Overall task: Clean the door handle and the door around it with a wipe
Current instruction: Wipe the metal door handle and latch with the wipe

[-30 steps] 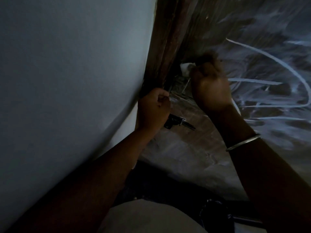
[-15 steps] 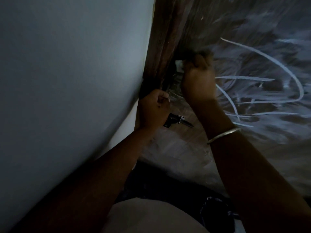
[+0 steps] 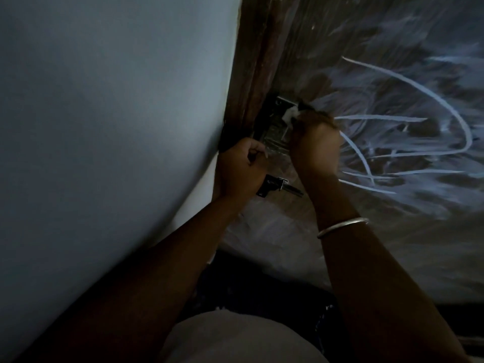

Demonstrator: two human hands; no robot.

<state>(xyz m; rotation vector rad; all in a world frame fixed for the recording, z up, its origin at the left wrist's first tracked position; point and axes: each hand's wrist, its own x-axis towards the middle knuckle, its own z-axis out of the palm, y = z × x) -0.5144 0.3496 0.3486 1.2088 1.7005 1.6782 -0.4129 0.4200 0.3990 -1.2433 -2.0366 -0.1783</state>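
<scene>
Two hands work at a dark door beside a pale wall.

Nearest, the left hand [image 3: 239, 170] is curled closed at the door [image 3: 366, 231] edge, just above a small metal latch [image 3: 277, 185]. Farther, the right hand [image 3: 315, 142], with a bangle [image 3: 341, 227], pinches the white wipe [image 3: 368, 115] against the metal handle plate [image 3: 277, 124].

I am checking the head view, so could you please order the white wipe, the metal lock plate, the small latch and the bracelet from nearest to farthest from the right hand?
1. White wipe: gripped in the right hand, at its fingertips.
2. Metal lock plate: just left of the hand, at the door's edge.
3. Small latch: lower left, beside the left hand.
4. Bracelet: below, on the right forearm.
</scene>
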